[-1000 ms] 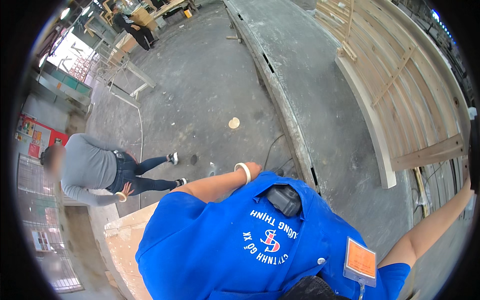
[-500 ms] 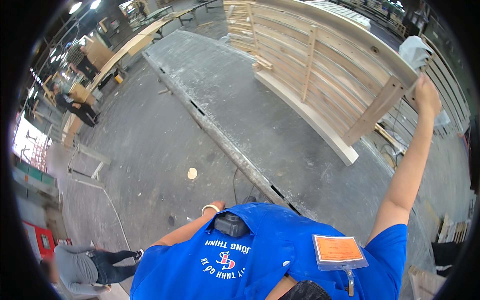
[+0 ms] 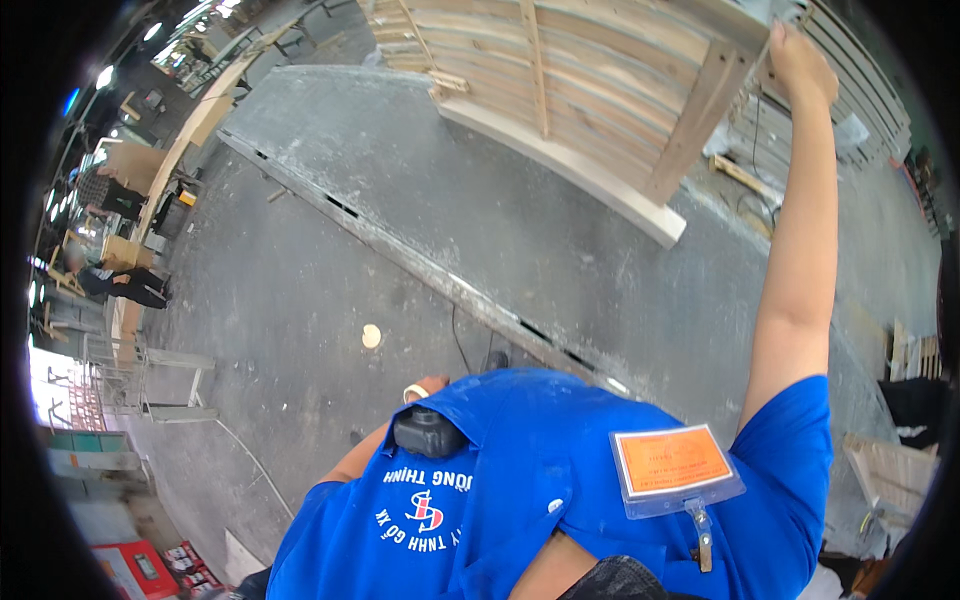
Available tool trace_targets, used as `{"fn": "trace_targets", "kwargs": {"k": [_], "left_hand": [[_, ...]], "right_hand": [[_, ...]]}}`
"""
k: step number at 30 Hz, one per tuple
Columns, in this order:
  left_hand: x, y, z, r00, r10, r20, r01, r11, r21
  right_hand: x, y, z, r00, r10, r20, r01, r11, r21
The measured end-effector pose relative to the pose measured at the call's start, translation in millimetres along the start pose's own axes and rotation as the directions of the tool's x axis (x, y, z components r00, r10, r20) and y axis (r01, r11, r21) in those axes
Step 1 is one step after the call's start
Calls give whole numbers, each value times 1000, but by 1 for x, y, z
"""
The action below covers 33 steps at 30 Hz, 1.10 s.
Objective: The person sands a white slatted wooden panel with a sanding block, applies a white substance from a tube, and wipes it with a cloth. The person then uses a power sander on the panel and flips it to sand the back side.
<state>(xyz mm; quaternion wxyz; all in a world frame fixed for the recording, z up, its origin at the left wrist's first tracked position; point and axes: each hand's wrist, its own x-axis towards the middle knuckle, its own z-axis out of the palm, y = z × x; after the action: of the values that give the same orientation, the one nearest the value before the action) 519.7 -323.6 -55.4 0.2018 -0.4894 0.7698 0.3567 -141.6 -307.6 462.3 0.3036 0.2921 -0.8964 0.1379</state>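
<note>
A slatted wooden panel (image 3: 620,90) stands on its long edge on the grey-topped table (image 3: 400,180), ahead and to the right. My right arm reaches far forward, and my right hand (image 3: 803,72) is closed on the panel's upper near corner; some fingers are out of sight behind the wood. A thick pale rail (image 3: 570,165) runs along the panel's bottom on the tabletop. Low beside my body is my left hand (image 3: 432,384), with a pale bracelet at the wrist. My shirt front hides most of it, so its fingers do not show.
The table's long metal edge (image 3: 440,280) crosses diagonally in front of me. More slatted panels (image 3: 860,110) stand beyond my right hand. Two people (image 3: 125,280) are at a long bench at the far left. A pale round piece (image 3: 371,336) lies on the floor, near a cable (image 3: 458,340).
The view has turned, so table and panel sit farther left and higher. My right hand stays at the panel's corner. The person at the lower left has left the view.
</note>
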Motion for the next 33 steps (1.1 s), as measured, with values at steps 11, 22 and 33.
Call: {"fn": "trace_targets", "kwargs": {"k": [11, 22, 33], "left_hand": [[-17, -14, 1, 999, -30, 37, 28, 999, 44], [9, -29, -34, 992, 33, 123, -44, 996, 83], [134, -49, -139, 887, 329, 325, -372, 925, 78]], "right_hand": [[-6, -6, -6, 995, 90, -32, -88, 995, 49], [-13, -9, -12, 997, 79, -22, -77, 995, 55], [-6, 18, 14, 994, 81, -74, -79, 996, 27]]}}
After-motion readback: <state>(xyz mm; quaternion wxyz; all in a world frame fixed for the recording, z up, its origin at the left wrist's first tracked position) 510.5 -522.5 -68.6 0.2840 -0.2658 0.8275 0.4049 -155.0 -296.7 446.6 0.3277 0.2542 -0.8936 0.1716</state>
